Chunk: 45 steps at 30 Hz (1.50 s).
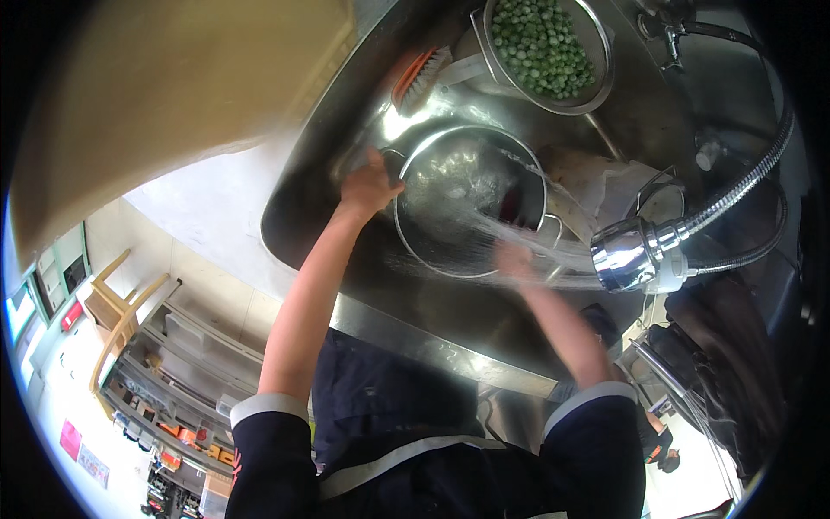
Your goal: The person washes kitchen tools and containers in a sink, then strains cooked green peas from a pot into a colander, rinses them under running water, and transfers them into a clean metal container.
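A round metal pot (454,214) with loop handles stands in a stainless steel sink (363,259). My left hand (371,185) is at its left rim, by the left handle, thumb on the rim. Blurred by motion, my right hand (515,258) is at the pot's lower right edge; its fingers and any grip are unclear. From the chrome spray head (622,256) on the right, water sprays leftward across my right hand and into the pot. Something dark red (512,204) shows inside the pot near its right wall, partly veiled by the spray.
A metal strainer (603,91) of green peas or similar rounds (545,52) is at the top. An orange scrub brush (418,78) lies left of it. Right of the pot are a pale cloth or bag (577,188) and a smaller metal vessel (668,198). Another person (658,441) appears lower right.
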{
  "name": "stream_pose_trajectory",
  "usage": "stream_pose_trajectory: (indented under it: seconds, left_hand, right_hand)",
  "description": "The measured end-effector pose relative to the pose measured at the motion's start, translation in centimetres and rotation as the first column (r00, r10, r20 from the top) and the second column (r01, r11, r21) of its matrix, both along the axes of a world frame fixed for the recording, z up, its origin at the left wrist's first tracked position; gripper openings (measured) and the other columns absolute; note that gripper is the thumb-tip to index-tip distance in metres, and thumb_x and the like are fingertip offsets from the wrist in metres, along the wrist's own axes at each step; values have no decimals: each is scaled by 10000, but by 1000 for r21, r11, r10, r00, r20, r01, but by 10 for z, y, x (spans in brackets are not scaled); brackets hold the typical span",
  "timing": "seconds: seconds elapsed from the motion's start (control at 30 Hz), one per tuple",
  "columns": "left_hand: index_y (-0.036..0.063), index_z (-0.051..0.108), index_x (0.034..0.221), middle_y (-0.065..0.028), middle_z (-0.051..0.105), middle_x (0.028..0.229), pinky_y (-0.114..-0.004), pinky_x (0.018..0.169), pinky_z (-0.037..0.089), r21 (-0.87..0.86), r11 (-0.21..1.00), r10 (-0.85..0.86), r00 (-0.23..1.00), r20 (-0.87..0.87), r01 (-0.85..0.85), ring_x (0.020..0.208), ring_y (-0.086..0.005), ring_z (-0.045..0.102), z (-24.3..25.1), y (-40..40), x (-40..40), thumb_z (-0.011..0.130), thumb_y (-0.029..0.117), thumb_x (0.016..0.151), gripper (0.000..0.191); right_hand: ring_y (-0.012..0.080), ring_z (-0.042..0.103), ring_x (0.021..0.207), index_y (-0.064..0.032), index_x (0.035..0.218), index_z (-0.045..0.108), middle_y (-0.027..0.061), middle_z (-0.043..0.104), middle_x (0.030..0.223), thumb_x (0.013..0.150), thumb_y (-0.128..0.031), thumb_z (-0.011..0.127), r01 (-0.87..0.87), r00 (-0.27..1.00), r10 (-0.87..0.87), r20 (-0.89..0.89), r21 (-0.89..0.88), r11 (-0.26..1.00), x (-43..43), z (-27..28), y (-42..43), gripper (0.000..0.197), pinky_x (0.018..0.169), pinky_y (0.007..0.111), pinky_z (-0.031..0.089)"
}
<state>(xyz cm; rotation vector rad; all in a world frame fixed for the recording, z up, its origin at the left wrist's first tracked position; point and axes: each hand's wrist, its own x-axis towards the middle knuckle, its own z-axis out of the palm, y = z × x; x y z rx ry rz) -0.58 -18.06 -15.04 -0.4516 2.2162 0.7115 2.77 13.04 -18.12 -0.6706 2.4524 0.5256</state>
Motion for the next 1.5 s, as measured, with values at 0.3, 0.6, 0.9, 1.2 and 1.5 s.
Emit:
stream_pose_trajectory:
  seconds: [0.3, 0.6, 0.9, 1.2, 1.5]
  left_hand:
    - [-35, 248, 1010, -208, 513, 977, -372, 737, 409, 227, 966, -160, 977, 143, 125, 903, -317, 511, 28, 14, -37, 555, 333, 727, 558]
    - [5, 251, 1101, -190, 534, 899, -397, 724, 409, -83, 988, -133, 991, 13, 133, 872, -303, 525, 0, 6, -7, 548, 250, 734, 532]
    - [43, 281, 1043, -175, 533, 899, -401, 713, 410, 98, 992, -82, 992, 96, 73, 859, -314, 523, 0, -6, -5, 517, 196, 749, 408]
    - [50, 306, 1048, -154, 545, 880, -405, 699, 406, 36, 992, -119, 992, -29, 120, 826, -307, 533, 9, -1, -13, 493, 186, 752, 375]
    - [41, 263, 1142, -157, 552, 906, -379, 701, 425, -47, 972, -226, 972, 57, 229, 837, -274, 546, 10, 5, -12, 411, 111, 746, 428]
  right_hand:
    - [174, 491, 669, 6, 825, 525, 103, 527, 761, 782, -335, 340, 543, -294, -70, 953, 106, -833, -11, -51, -185, 390, 557, 271, 382]
    - [260, 367, 1002, -54, 1111, 367, 122, 345, 1144, 744, -369, 320, -158, -210, 19, 977, -14, -987, -143, -28, -51, 485, 855, 428, 314]
    - [237, 296, 1135, -54, 1158, 360, 113, 294, 1251, 689, -318, 383, -195, 46, 107, 993, 114, -974, -140, -14, -44, 538, 854, 385, 342]
    - [198, 386, 1014, -76, 1162, 382, 75, 430, 1129, 801, -394, 342, 299, -66, -209, 976, -180, -937, -57, -65, -200, 483, 887, 320, 288]
    - [257, 555, 796, -150, 1066, 489, 134, 526, 999, 701, -170, 536, 156, 890, 45, 454, -395, 905, 1, -125, 35, 368, 710, 366, 435]
